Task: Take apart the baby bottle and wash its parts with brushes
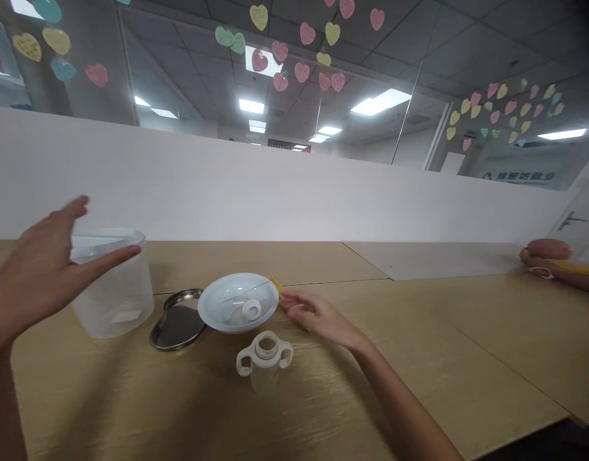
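Note:
My left hand (59,262) is raised in front of a translucent plastic bucket (126,288), thumb and fingers spread, holding nothing. My right hand (314,315) is at the right side of a white bowl (210,307), its fingers bent around a yellow item (276,285) that is mostly hidden. Inside the bowl lie a white ring-shaped part (251,310), clear pieces and a thin stick. Nearer to me a clear bottle (266,371) with two handles stands upright with its mouth uncovered. A kidney-shaped metal tray (179,323) sits between the bucket and the bowl.
The wooden table (419,352) meets a low white partition (275,198) with glass above it, dotted with heart-shaped notes. Another person's arm (563,270) rests on the table at the far right, beside something yellow.

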Tool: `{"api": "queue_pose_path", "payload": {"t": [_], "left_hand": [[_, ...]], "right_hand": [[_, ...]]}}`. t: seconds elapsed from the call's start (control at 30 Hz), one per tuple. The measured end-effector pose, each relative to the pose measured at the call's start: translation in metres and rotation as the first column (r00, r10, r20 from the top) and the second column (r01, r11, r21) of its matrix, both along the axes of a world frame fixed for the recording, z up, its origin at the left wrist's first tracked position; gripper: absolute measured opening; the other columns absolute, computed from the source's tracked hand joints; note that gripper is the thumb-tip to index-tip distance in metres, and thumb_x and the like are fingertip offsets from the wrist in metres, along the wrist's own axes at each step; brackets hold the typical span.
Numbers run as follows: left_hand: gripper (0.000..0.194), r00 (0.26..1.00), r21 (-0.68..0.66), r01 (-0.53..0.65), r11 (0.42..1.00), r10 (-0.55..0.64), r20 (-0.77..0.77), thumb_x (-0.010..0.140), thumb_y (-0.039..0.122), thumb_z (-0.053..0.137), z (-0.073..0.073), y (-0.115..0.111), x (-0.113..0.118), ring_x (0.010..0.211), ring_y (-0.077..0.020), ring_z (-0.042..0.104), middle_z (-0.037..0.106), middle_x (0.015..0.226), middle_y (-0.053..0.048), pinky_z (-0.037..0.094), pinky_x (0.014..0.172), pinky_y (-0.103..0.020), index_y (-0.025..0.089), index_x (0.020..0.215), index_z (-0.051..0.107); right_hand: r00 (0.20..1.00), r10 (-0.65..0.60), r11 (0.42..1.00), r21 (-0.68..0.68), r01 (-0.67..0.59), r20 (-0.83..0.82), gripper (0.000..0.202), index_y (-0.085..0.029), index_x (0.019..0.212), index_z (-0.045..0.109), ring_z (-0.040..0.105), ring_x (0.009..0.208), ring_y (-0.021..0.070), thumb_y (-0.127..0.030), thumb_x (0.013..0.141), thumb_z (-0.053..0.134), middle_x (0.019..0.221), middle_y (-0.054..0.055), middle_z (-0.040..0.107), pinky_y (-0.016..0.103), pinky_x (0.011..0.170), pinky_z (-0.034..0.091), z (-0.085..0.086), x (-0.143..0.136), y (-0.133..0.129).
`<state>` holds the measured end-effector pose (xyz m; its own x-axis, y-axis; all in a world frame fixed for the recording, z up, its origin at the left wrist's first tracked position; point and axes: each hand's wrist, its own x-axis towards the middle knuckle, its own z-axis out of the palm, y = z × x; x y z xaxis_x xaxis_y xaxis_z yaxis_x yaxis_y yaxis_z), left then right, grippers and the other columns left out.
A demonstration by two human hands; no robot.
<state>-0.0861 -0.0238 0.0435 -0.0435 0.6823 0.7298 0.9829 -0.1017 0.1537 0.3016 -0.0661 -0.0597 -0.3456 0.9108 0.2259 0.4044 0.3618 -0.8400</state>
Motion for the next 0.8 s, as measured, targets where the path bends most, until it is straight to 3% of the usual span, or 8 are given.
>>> {"api": "queue_pose_path", "payload": {"t": [0.07,0.17,0.33,0.7,0.8], "left_hand": [[0.083,0.994,-0.047,0.092,0.995,-0.095,-0.047,0.075,0.072,0.039,0.002,-0.007,0.016,0.123,-0.0312,0.043,0.041,0.14,-0.007,0.037,0.1,-0.048,0.022,0.141,0.026],[0.076,0.986,-0.124,0.157,0.98,-0.162,-0.034,0.075,0.071,0.038,0.003,-0.014,0.03,0.123,-0.0289,0.044,0.045,0.138,-0.004,0.037,0.1,-0.048,0.028,0.138,0.032],[0.07,0.985,-0.174,0.169,0.97,-0.172,-0.004,0.076,0.071,0.038,0.004,-0.017,0.036,0.123,-0.0284,0.044,0.046,0.137,-0.002,0.037,0.099,-0.048,0.034,0.135,0.035],[0.061,0.982,-0.168,0.188,0.968,-0.185,0.032,0.079,0.063,0.044,0.006,-0.026,0.044,0.119,-0.0274,0.048,0.052,0.132,0.0,0.037,0.099,-0.045,0.032,0.132,0.043],[0.065,0.964,-0.22,0.265,0.939,-0.256,0.067,0.076,0.065,0.047,0.004,-0.029,0.054,0.12,-0.0279,0.048,0.051,0.133,0.0,0.036,0.101,-0.043,0.031,0.131,0.045]], "right_hand": [[0.998,0.008,0.999,0.037,-0.01,0.06,0.067,-0.025,0.13,0.049,0.05,0.117,0.0244,-0.05,0.071,0.067,0.133,0.006,0.051,0.039,0.098,0.039,-0.002,-0.013,-0.02],[0.996,-0.006,0.996,0.093,-0.002,0.089,0.08,-0.024,0.132,0.046,0.049,0.118,0.0271,-0.044,0.061,0.076,0.13,0.008,0.053,0.043,0.099,0.037,-0.022,-0.028,-0.031],[0.999,-0.016,0.994,0.104,0.02,-0.037,0.069,-0.025,0.124,0.052,0.056,0.107,0.0237,-0.03,0.06,0.077,0.118,0.005,0.061,0.039,0.092,0.043,-0.05,-0.038,-0.026],[0.996,-0.06,0.991,0.119,0.068,-0.067,0.071,-0.024,0.126,0.048,0.055,0.109,0.0244,-0.024,0.06,0.075,0.12,0.008,0.059,0.039,0.093,0.042,-0.073,-0.049,-0.021],[0.995,-0.065,0.993,0.094,0.072,-0.075,0.085,-0.023,0.132,0.043,0.051,0.114,0.0259,-0.027,0.055,0.079,0.124,0.01,0.055,0.041,0.096,0.04,-0.074,-0.05,-0.015]]}}
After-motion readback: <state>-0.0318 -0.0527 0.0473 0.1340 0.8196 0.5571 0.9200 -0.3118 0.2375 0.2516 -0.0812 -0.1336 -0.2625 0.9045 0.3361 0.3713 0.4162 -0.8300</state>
